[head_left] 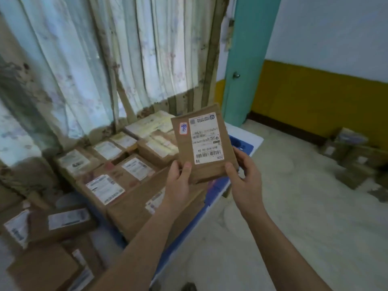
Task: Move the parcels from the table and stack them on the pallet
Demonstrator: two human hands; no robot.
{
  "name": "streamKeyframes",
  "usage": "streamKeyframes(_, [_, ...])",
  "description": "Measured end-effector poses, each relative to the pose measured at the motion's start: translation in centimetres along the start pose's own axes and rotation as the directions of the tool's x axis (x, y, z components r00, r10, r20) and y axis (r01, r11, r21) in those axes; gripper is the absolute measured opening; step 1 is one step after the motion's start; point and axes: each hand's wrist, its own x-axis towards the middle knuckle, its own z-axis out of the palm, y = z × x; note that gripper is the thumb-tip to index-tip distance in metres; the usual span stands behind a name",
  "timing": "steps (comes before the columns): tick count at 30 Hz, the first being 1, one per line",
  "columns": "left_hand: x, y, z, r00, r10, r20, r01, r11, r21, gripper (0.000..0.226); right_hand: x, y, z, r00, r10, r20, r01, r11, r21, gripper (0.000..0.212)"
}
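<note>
Fingers curled: left hand [181,181] and right hand [244,175] each pinch lower corner of flat brown cardboard parcel with white shipping label [204,141], thumbs on front, label facing camera, probably for reading; parcel held upright in air above table edge. Then by size: pale floral curtain [84,59] behind; blue-and-white table [220,185] loaded with brown labelled cardboard parcels [117,171], packed side by side; more boxes on floor by yellow wall [352,156], likely pallet stack, unclear.

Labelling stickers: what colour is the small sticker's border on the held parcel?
Orange-red border, white inside with blue handwriting, on the small sticker of the held parcel. Head view.
</note>
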Motion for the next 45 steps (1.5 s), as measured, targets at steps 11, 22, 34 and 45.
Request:
streamKeyframes(11, [13.1, -4.3, 14.1, 0.973, -0.197, 0.121, 0.189, 0.979, 0.073, 0.034, 16.7, 9.0, -7.8, 0.99, 0.089, -0.113, -0.107, 0.982, -0.156, 0.023])
streamKeyframes(22, [22.7, -8.7, 20.2, 0.973, -0.221, -0.061, 0.229, 0.941, 0.248, 0.038, 31.4, 20.4, -11.1, 0.97, 0.2, 0.137, -0.178, 0.971, -0.16, 0.015])
streamKeyframes(34, [23.5, -11.5, 22.2, 0.878, -0.22, -0.425, 0.358, 0.892, 0.277, 0.028, 44.9, 28.6, -7.6, 0.764, 0.221, 0.606, -0.091, 0.967, -0.237, 0.019])
streamKeyframes(45, [22.7, -13.5, 22.7, 0.791, -0.079, -0.606, 0.481, 0.692, 0.538, 0.035, 45.4, 30.0, -0.3, 0.689, 0.262, 0.676, -0.09, 0.956, -0.278, 0.025])
